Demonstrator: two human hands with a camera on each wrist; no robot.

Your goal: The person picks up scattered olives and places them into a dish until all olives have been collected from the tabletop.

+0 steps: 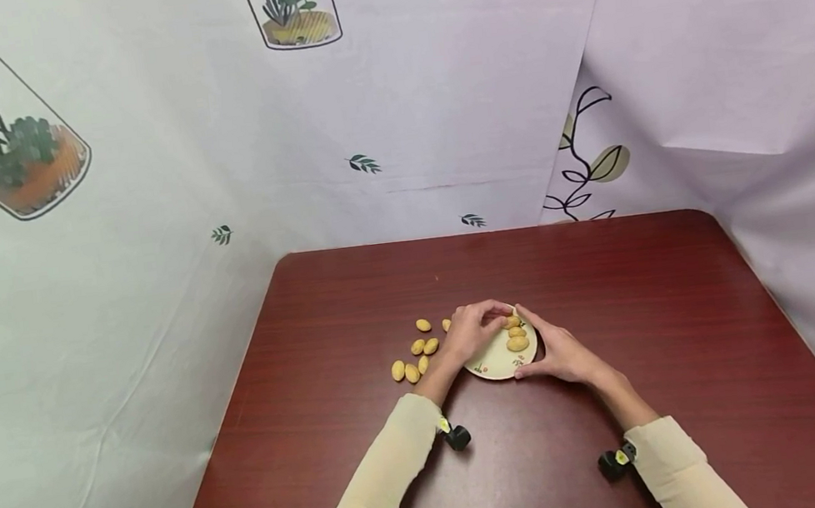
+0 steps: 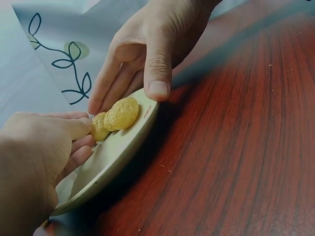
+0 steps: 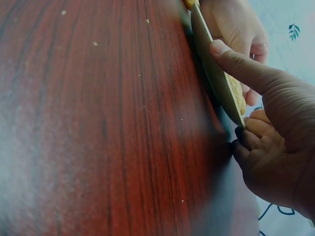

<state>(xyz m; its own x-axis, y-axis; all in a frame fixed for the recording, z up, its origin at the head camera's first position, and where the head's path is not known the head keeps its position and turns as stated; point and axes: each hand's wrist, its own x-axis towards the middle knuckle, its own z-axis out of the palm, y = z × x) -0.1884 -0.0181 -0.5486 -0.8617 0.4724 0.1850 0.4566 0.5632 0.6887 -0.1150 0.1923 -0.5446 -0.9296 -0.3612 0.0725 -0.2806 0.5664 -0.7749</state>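
Note:
A round cream plate (image 1: 492,359) with small printed marks lies under both hands. On its right side sit several wrinkled yellow ovals (image 1: 517,344), resembling dried dates. My left hand (image 1: 471,332) reaches over the plate and pinches the farthest oval (image 2: 99,127) between thumb and fingers. From the right, my right hand (image 1: 564,355) grips the plate, its thumb at the near rim and its fingers around the far side. The left hand covers the plate's upper left part in the head view.
Left of the plate, several more yellow ovals (image 1: 412,372) lie loose on the dark red wooden table (image 1: 607,281), some partly behind the left wrist. Printed cloth (image 1: 422,118) hangs beyond the table. Each wrist carries a small black camera (image 1: 458,438).

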